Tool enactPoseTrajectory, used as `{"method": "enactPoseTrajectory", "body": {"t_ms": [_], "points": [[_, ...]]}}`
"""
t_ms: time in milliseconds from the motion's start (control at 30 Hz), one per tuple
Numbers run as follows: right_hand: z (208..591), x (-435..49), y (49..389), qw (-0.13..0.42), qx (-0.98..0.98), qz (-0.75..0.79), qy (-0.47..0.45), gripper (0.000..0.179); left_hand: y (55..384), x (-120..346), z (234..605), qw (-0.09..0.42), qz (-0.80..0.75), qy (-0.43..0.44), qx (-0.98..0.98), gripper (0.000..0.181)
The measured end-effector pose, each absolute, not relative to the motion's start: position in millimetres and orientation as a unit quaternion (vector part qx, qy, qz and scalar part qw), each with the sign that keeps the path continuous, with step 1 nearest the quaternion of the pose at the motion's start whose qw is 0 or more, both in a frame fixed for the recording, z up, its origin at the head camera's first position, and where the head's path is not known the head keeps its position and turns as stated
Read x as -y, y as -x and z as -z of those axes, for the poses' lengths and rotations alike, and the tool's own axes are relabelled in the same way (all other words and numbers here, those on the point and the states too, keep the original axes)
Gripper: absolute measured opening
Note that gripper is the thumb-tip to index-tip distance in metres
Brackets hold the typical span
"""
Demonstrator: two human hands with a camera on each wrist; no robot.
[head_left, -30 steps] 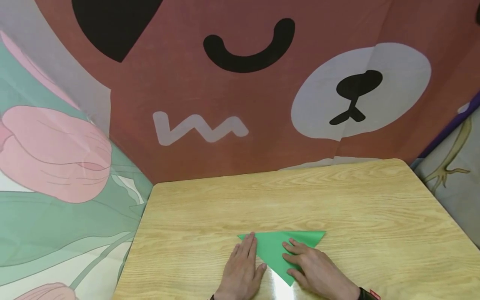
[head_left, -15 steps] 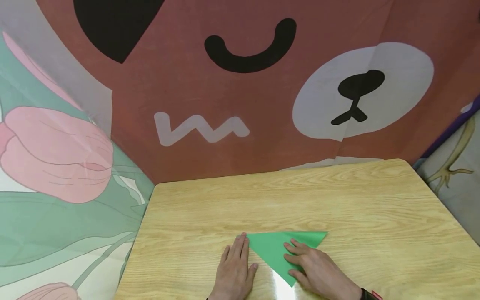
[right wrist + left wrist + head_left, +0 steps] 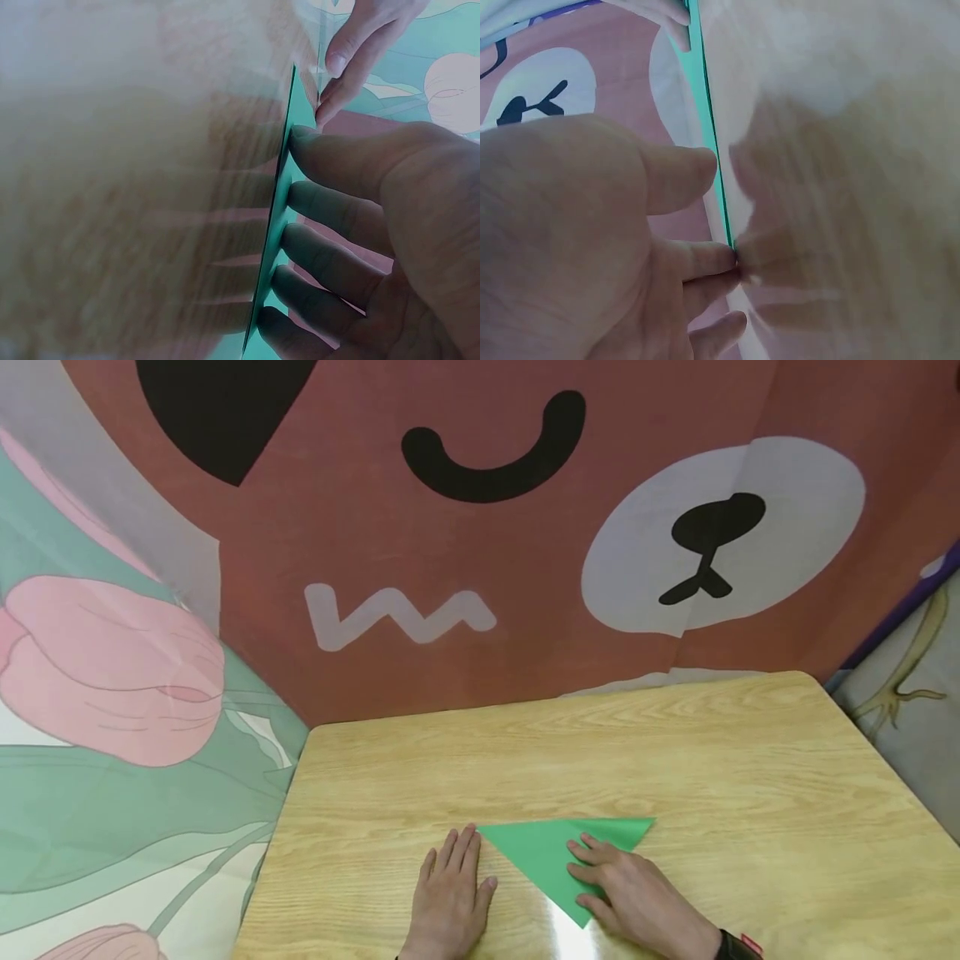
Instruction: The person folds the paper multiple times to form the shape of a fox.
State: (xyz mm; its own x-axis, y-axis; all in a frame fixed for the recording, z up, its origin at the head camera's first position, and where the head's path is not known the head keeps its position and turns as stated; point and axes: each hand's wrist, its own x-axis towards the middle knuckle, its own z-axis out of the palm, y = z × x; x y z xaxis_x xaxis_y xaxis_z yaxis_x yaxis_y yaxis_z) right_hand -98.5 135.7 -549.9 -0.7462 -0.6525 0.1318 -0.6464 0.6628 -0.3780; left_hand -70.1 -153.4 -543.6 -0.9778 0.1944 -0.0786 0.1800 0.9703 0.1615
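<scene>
The left hand (image 3: 446, 897) has slid toward the left edge of the surface (image 3: 420, 760): a second ago it lay across the left part of the green paper triangle (image 3: 536, 852), and now it is just past that end, leaving the left corner uncovered. The right hand (image 3: 637, 893) has kept its place on the paper. This looks like a smoothing stroke along the triangle's long side, carried right out to the left tip; I would judge that stretch is pressed down, while a darker, slightly raised strip toward the right tip suggests the paper is less flat there.

The triangle lies on the near part of the surface, about midway between its left and right edges, with its long side facing the far edge and its point aimed at the person.

The left hand is palm down, fingers straight and close together, thumb held apart, pointing at the far edge. It has hold of nothing; its index fingertip is at the paper's left tip, and whether it touches is hard to tell. The right hand reaches in slantwise from the near right, fingers spread and gently bent, their tips resting on the paper to steady it, without gripping it.
</scene>
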Motion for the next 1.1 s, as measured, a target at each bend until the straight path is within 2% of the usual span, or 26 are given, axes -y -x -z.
{"method": "enactPoseTrajectory", "body": {"t_ms": [200, 300, 500, 833, 1100], "points": [[547, -134, 99, 0.007, -0.912, 0.199, 0.359, 0.037, 76, 137, 542, -0.006, -0.078, -0.116, -0.990, 0.063], [546, -132, 99, 0.014, -0.912, 0.197, 0.360, 0.038, 79, 121, 544, -0.013, -0.060, -0.153, -0.986, 0.064], [546, -127, 101, 0.011, -0.908, 0.198, 0.368, 0.037, 80, 95, 552, 0.015, -0.043, -0.219, -0.975, 0.073], [540, -125, 106, 0.019, -0.909, 0.204, 0.363, 0.036, 81, 86, 553, 0.043, -0.056, -0.212, -0.975, 0.082], [539, -124, 117, -0.029, -0.911, 0.218, 0.349, 0.011, 82, 78, 547, 0.077, -0.061, -0.201, -0.975, 0.084]]}}
